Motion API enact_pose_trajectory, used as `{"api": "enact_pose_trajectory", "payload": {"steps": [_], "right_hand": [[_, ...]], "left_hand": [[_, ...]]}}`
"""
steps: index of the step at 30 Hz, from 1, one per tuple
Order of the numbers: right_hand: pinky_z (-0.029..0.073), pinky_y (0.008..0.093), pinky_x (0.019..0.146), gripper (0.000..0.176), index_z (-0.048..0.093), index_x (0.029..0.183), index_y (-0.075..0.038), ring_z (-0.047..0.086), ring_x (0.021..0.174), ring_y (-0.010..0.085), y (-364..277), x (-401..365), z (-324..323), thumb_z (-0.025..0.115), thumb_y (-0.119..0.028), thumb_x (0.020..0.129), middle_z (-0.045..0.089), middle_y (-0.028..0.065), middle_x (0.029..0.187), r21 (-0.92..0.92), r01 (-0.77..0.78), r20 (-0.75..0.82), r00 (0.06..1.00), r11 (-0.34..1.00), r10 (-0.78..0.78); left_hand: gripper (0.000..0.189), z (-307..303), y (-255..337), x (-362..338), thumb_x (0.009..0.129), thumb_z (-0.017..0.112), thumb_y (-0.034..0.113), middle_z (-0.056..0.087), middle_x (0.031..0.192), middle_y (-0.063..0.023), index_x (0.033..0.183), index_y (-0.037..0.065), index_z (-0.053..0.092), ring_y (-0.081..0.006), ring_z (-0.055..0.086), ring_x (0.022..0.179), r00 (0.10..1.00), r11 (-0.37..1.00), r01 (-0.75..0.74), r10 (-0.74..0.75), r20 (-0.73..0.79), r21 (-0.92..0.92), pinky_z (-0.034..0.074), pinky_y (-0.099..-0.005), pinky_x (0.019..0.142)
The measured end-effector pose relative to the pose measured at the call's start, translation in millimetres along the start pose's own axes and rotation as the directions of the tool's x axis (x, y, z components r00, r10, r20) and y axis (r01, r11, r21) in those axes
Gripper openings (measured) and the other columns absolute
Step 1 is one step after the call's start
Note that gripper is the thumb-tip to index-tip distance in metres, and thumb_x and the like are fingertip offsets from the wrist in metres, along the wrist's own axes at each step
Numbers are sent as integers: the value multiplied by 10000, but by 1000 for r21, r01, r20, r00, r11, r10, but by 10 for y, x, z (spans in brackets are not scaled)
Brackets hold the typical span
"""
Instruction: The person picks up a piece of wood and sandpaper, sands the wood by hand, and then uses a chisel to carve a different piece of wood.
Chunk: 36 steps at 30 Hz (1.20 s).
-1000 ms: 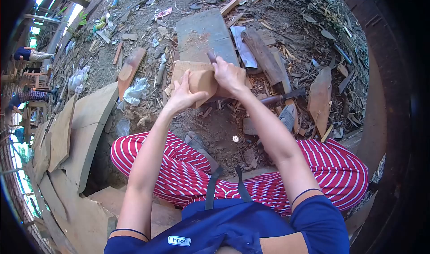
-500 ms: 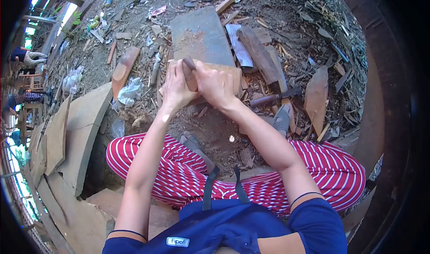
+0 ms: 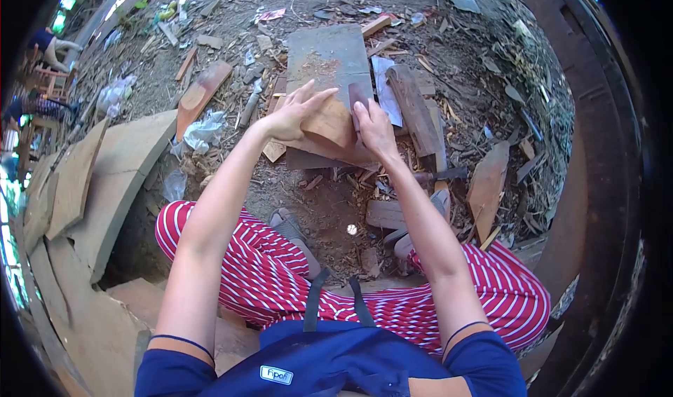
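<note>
From the head camera, looks down past bent knees in red-and-white striped trousers (image 3: 263, 267) toward earth strewn with wood scraps. Spreads the fingers of the left hand (image 3: 294, 119) wide, with the palm side against a tan wooden block with a rounded face (image 3: 329, 125) and the fingertips reaching over its far edge. Holds a flat, narrow, dark-brown piece (image 3: 359, 97) in the right hand (image 3: 376, 129), fingers closed around it and thumb lying along it, just to the right of the block. Cannot tell whether that piece touches the block.

Shows the block in the middle of the view, at the near end of a long grey board (image 3: 326, 43) dusted with reddish wood shavings (image 3: 319, 66). To the right of the board, shows a pale bluish-white sheet (image 3: 385, 89), then a thick, dark, weathered length of wood (image 3: 413, 110); farther right, a brown board with a pointed end (image 3: 488, 187). To the left, shows a two-toned orange and brown board (image 3: 203, 96) with a crumpled translucent plastic bag (image 3: 205, 132) beside it, and nearer, large curved pale boards (image 3: 126, 169). At the upper left edge, includes other people, small and partly cut off.
</note>
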State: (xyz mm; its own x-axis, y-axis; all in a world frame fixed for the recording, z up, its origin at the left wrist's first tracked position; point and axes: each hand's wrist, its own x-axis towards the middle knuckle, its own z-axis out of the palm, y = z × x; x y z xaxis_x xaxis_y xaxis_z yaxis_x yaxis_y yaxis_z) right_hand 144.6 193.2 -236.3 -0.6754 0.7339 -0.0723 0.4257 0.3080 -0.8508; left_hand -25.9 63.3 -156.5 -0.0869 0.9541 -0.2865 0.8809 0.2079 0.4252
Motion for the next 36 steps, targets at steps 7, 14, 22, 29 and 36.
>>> {"api": "enact_pose_trajectory", "payload": {"steps": [7,14,22,29,36], "right_hand": [[489,374,601,303,567,951,12,608,582,212,-429,-581,58,487,-278,987,575,78,664,410,-174,215,973,895,90],[472,471,739,345,564,973,9,657,818,348,-214,-315,28,448,-316,987,653,218,857,144,65,-129,991,987,-46],[438,468,810,348,527,981,38,581,919,429,-172,94,4,461,-304,981,568,249,948,69,191,-20,981,979,-190],[444,533,839,300,520,1041,-15,562,1002,434,-256,113,-54,483,-303,966,535,212,1115,-132,250,42,968,959,-246],[482,577,741,259,542,1028,-51,635,820,481,-398,-260,-228,457,-290,976,665,265,870,-335,-33,2,999,942,36]], "left_hand": [[660,97,-272,-203,794,473,-55,372,1493,-187,1440,68,417,-279,345,1395,981,461,28,-181,-63,-887,223,-361,1167],[383,689,179,114,927,616,278,546,1340,-127,1246,66,608,-253,402,1357,695,840,26,-404,-595,-541,333,-355,1108],[363,723,109,77,954,583,288,536,1368,-156,1210,36,636,-302,471,1305,620,879,-169,-257,-741,-446,383,-345,1073],[693,719,102,60,972,476,482,374,1462,-241,1460,13,326,-328,351,1377,829,509,-2,-480,-286,-860,274,-389,1136],[630,1028,696,329,974,369,531,476,1247,-200,1432,99,389,-384,454,1138,575,800,379,-598,-559,-465,347,-496,985]]}}
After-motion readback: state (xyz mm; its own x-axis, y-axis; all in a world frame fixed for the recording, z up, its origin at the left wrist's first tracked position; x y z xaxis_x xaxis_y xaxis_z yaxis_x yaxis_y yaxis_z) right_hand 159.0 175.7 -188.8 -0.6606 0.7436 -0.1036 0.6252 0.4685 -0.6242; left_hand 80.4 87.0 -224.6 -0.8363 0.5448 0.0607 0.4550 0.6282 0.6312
